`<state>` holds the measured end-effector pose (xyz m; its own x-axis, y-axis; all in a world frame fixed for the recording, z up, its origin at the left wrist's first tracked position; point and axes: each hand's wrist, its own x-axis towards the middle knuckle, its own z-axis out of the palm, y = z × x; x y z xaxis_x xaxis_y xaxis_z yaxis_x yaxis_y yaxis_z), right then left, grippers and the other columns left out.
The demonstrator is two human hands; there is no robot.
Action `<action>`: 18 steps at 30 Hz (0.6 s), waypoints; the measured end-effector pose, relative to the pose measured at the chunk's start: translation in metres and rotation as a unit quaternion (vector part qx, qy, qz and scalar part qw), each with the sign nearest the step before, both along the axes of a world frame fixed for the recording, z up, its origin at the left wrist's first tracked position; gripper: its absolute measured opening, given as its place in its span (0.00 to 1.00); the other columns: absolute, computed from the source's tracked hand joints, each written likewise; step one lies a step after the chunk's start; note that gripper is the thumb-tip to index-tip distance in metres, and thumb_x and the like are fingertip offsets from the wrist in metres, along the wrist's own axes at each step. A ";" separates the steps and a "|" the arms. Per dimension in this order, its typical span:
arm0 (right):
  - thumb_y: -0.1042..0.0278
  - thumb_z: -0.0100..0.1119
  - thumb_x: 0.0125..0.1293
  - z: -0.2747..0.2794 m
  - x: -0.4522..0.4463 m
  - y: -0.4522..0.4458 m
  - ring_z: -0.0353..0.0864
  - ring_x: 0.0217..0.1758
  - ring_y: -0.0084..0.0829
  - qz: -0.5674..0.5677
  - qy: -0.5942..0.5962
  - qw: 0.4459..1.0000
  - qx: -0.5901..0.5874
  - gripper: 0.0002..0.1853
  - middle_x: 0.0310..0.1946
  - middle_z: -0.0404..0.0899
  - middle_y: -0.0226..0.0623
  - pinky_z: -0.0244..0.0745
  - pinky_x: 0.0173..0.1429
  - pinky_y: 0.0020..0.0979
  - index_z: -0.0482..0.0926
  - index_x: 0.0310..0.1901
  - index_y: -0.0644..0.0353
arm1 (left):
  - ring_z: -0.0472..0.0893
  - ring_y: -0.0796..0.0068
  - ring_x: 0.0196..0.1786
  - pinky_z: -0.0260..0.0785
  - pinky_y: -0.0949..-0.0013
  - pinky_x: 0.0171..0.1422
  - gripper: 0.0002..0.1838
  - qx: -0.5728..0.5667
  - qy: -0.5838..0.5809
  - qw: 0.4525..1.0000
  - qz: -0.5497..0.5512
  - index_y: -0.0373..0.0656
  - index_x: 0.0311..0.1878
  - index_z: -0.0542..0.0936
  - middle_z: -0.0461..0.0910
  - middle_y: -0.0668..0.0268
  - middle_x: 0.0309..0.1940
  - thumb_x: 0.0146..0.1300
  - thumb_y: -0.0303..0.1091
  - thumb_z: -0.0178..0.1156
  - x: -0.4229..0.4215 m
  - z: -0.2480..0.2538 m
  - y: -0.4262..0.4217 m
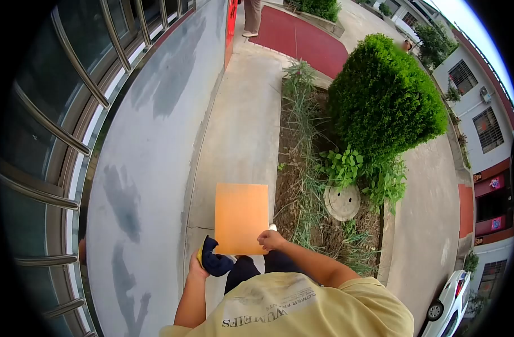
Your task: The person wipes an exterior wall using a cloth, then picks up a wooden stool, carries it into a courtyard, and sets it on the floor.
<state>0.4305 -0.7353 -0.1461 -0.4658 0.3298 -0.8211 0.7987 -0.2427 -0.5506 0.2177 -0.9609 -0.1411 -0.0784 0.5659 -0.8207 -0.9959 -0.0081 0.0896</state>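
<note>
My left hand (198, 267) is closed around a bunched dark blue cloth (215, 260) with a yellow edge. It is beside the lower left corner of a flat, square orange panel (241, 216). The panel lies level in front of my body, and what supports it is hidden. My right hand (272, 240) overlaps the panel's lower right edge, its fingers curled together. Whether they pinch the edge or something small, I cannot tell.
A grey wall (161, 135) with darker patches and barred windows (60, 132) runs along the left. The concrete path (240, 112) leads to a red mat (296, 39), where a person's legs (252, 17) show. Right of it are a planted bed (302, 213), manhole cover (342, 203) and bush (386, 95).
</note>
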 end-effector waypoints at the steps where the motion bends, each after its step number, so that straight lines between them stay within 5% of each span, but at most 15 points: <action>1: 0.64 0.56 0.63 -0.013 0.003 0.007 0.80 0.27 0.25 0.013 -0.020 1.000 0.004 0.14 0.31 0.79 0.35 0.77 0.28 0.26 0.77 0.44 0.66 | 0.80 0.57 0.37 0.76 0.56 0.44 0.21 -0.031 -0.019 0.999 -0.028 0.39 0.47 0.77 0.80 0.56 0.36 0.65 0.46 0.43 -0.004 -0.010 0.001; 4: 0.64 0.55 0.62 -0.044 0.010 0.031 0.80 0.25 0.24 0.007 -0.056 0.998 -0.006 0.13 0.29 0.80 0.34 0.77 0.27 0.26 0.78 0.42 0.65 | 0.81 0.64 0.30 0.76 0.61 0.38 0.13 -0.110 0.030 0.992 -0.045 0.34 0.41 0.77 0.80 0.59 0.29 0.60 0.35 0.54 -0.012 -0.031 0.008; 6: 0.64 0.55 0.62 -0.069 0.012 0.051 0.81 0.25 0.25 0.015 -0.106 0.994 -0.011 0.12 0.29 0.81 0.35 0.78 0.27 0.27 0.79 0.41 0.64 | 0.81 0.67 0.38 0.75 0.66 0.42 0.18 -0.185 0.130 0.971 -0.077 0.35 0.50 0.75 0.79 0.59 0.40 0.55 0.31 0.60 -0.012 -0.092 -0.005; 10: 0.67 0.53 0.57 -0.127 0.014 0.094 0.79 0.19 0.29 0.034 -0.169 0.983 0.057 0.11 0.20 0.80 0.39 0.77 0.27 0.30 0.80 0.36 0.63 | 0.72 0.63 0.59 0.66 0.66 0.60 0.34 -0.338 0.297 0.853 -0.265 0.37 0.64 0.63 0.69 0.53 0.59 0.55 0.35 0.61 -0.006 -0.114 0.028; 15: 0.66 0.59 0.55 -0.198 -0.009 0.134 0.79 0.48 0.35 0.023 -0.192 0.979 0.063 0.23 0.45 0.79 0.45 0.73 0.51 0.33 0.74 0.52 0.65 | 0.62 0.61 0.69 0.55 0.65 0.69 0.44 -0.337 0.349 0.789 -0.377 0.38 0.71 0.52 0.59 0.50 0.67 0.53 0.36 0.63 -0.019 -0.190 0.060; 18: 0.68 0.61 0.56 -0.242 -0.020 0.144 0.76 0.52 0.35 -0.149 -0.106 0.982 -0.034 0.26 0.48 0.77 0.45 0.70 0.55 0.33 0.70 0.56 0.68 | 0.64 0.62 0.67 0.57 0.66 0.68 0.44 -0.300 0.337 0.805 -0.385 0.38 0.71 0.52 0.61 0.51 0.66 0.52 0.36 0.62 -0.030 -0.231 0.093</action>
<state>0.4105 -0.5913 -0.3879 -0.1724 0.3674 -0.9139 0.7814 -0.5139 -0.3540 0.1874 -0.8674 -0.3720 -0.4358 0.1780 -0.8823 -0.4088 0.8341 0.3703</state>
